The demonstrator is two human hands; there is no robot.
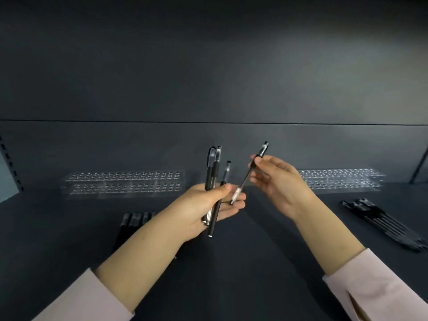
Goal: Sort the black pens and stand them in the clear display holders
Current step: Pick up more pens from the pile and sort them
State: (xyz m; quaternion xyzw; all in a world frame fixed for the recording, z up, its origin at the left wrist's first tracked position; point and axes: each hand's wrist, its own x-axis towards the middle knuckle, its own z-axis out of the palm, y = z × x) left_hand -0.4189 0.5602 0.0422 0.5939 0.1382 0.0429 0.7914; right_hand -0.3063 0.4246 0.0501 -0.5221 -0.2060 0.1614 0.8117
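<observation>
- While the left hand [203, 205] is held palm up above the dark shelf [254, 262], its thumb and fingers curl round a bunch of three black pens [214, 174], caps pointing up.
- The right hand [275, 179] is raised just beside it and pinches a single pen [249, 173] near the cap end (thumb on one side, fingers on the other).
- That pen slants down toward the left hand's fingers. I cannot tell if its tip touches them.
- The left clear holder [125, 184] and the right clear holder [342, 179] stand at the back of the shelf, both blurry.
- A right row of pens [382, 221] lies flat on the shelf.
- A left row of pens [134, 220] is partly hidden behind the left forearm.
</observation>
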